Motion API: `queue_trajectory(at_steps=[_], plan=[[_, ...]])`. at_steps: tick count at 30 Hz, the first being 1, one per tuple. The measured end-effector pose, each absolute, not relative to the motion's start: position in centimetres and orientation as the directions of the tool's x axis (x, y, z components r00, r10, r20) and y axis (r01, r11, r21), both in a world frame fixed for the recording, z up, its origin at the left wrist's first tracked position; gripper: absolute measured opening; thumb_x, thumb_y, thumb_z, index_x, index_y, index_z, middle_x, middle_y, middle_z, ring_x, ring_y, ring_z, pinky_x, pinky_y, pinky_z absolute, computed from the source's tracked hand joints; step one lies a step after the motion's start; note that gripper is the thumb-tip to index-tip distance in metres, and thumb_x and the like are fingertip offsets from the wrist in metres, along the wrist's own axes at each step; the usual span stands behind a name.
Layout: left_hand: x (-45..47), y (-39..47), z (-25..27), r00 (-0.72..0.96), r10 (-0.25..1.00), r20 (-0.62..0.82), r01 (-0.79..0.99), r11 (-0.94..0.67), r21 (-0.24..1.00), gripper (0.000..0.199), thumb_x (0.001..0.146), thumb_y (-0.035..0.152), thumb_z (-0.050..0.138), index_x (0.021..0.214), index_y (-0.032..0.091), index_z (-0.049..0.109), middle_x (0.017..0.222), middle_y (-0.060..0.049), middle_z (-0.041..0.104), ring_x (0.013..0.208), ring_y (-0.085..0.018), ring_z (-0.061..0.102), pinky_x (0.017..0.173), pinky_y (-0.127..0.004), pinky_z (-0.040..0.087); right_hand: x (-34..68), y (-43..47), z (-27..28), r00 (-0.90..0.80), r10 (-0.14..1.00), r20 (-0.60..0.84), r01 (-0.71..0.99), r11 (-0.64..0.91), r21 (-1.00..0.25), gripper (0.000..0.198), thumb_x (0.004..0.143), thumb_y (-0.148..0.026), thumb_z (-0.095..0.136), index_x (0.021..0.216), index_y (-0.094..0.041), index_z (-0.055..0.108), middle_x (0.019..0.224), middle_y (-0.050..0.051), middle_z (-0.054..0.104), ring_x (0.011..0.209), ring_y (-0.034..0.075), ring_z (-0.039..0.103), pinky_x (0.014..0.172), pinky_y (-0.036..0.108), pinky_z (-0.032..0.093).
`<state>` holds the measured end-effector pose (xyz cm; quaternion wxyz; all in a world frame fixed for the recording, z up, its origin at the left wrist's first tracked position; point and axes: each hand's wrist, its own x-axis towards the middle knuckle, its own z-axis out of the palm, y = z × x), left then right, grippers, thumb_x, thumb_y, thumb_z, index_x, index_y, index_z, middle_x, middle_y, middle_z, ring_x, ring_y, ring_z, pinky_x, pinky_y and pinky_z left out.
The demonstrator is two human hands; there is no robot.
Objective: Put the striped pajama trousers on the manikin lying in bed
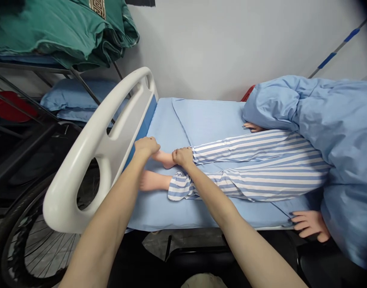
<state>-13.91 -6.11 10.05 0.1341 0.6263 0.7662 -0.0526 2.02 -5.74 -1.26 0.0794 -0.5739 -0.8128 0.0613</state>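
A manikin lies on the bed in blue-and-white striped pajama trousers [261,180]. My left hand [147,145] is closed around the front part of its far foot [165,159], beside the footboard. My right hand [183,157] is wrapped round the same leg at the ankle, by the trouser cuff. The near foot [155,181] rests on the sheet below my hands, untouched. One manikin hand [311,225] sticks out over the near bed edge, and another [253,127] shows on the far side. The upper body is hidden under a blue quilt [327,120].
The white bed footboard [96,144] rises at the left, close to my left forearm. Beyond it stand a wheel [36,240] and a metal rack with green bedding [63,32] and blue pillows [78,96]. A pale blue sheet [207,120] covers the mattress against the wall.
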Motion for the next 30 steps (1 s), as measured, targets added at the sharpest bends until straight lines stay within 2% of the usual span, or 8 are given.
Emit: queue_trajectory(at_steps=[3, 8, 11, 14, 17, 22, 25, 30], plan=[[-14.5, -7.9, 11.1, -0.198, 0.929, -0.311, 0.957, 0.252, 0.144, 0.045, 0.076, 0.047, 0.061, 0.109, 0.019, 0.072, 0.098, -0.015, 0.073, 0.102, -0.032, 0.067, 0.083, -0.041, 0.049, 2.0, -6.0, -0.8, -0.329, 0.943, 0.045, 0.928, 0.332, -0.171, 0.049, 0.100, -0.028, 0.033, 0.106, -0.014, 0.080, 0.103, 0.019, 0.076, 0.101, 0.025, 0.071, 0.091, 0.038, 0.038], [-15.2, -9.5, 11.6, -0.174, 0.928, -0.330, 0.947, 0.250, 0.202, 0.046, 0.084, 0.045, 0.048, 0.111, 0.016, 0.072, 0.085, -0.014, 0.073, 0.082, -0.029, 0.070, 0.072, -0.040, 0.051, 2.2, -6.5, 0.1, -0.364, 0.932, -0.011, 0.924, 0.359, -0.130, 0.044, 0.097, -0.039, 0.044, 0.109, -0.016, 0.079, 0.105, 0.022, 0.075, 0.101, 0.025, 0.070, 0.090, 0.038, 0.039], [-14.5, -8.5, 11.4, -0.199, 0.928, -0.314, 0.952, 0.259, 0.163, 0.046, 0.082, 0.046, 0.054, 0.108, 0.013, 0.072, 0.083, -0.016, 0.073, 0.086, -0.032, 0.069, 0.076, -0.041, 0.051, 2.4, -6.5, 0.2, -0.372, 0.928, -0.017, 0.921, 0.367, -0.130, 0.044, 0.094, -0.043, 0.048, 0.107, -0.014, 0.079, 0.103, 0.024, 0.075, 0.100, 0.026, 0.070, 0.089, 0.037, 0.040], [-13.4, -7.1, 10.8, -0.238, 0.934, -0.266, 0.958, 0.271, 0.093, 0.047, 0.078, 0.046, 0.063, 0.109, 0.012, 0.072, 0.090, -0.022, 0.073, 0.103, -0.037, 0.067, 0.085, -0.045, 0.048, 2.3, -6.2, -0.2, -0.367, 0.930, -0.014, 0.922, 0.361, -0.138, 0.046, 0.098, -0.036, 0.041, 0.106, -0.011, 0.079, 0.103, 0.023, 0.075, 0.099, 0.026, 0.070, 0.089, 0.037, 0.039], [-12.6, -6.1, 9.8, -0.250, 0.940, -0.231, 0.963, 0.267, 0.045, 0.045, 0.079, 0.043, 0.065, 0.111, 0.012, 0.071, 0.097, -0.025, 0.072, 0.113, -0.039, 0.063, 0.089, -0.046, 0.046, 2.2, -5.9, -1.0, -0.345, 0.938, 0.020, 0.926, 0.344, -0.153, 0.050, 0.100, -0.028, 0.032, 0.106, -0.012, 0.079, 0.105, 0.020, 0.075, 0.101, 0.026, 0.070, 0.091, 0.038, 0.038], [-13.1, -5.8, 9.2, -0.231, 0.937, -0.261, 0.969, 0.246, 0.026, 0.035, 0.078, 0.034, 0.068, 0.105, 0.012, 0.072, 0.092, -0.021, 0.072, 0.102, -0.035, 0.067, 0.085, -0.038, 0.047, 2.2, -5.6, -2.0, -0.353, 0.933, 0.076, 0.919, 0.361, -0.157, 0.047, 0.100, -0.028, 0.036, 0.098, -0.013, 0.080, 0.099, 0.019, 0.076, 0.095, 0.026, 0.070, 0.087, 0.037, 0.038], [-13.2, -7.3, 9.1, -0.201, 0.951, -0.237, 0.976, 0.216, 0.038, 0.028, 0.086, 0.023, 0.056, 0.106, 0.011, 0.071, 0.095, -0.019, 0.071, 0.092, -0.030, 0.068, 0.081, -0.035, 0.048, 2.2, -5.7, -1.9, -0.336, 0.939, 0.072, 0.929, 0.343, -0.141, 0.047, 0.100, -0.028, 0.036, 0.101, -0.012, 0.080, 0.100, 0.020, 0.076, 0.096, 0.026, 0.070, 0.088, 0.037, 0.037], [-12.4, -11.3, 8.4, -0.158, 0.987, -0.028, 0.987, 0.159, 0.035, 0.045, 0.093, 0.011, 0.031, 0.124, 0.007, 0.064, 0.121, -0.023, 0.063, 0.103, -0.028, 0.066, 0.084, -0.036, 0.049, 2.2, -5.9, -1.7, -0.333, 0.940, 0.069, 0.930, 0.340, -0.141, 0.049, 0.101, -0.026, 0.034, 0.104, -0.010, 0.080, 0.101, 0.022, 0.075, 0.098, 0.027, 0.069, 0.090, 0.038, 0.037]])
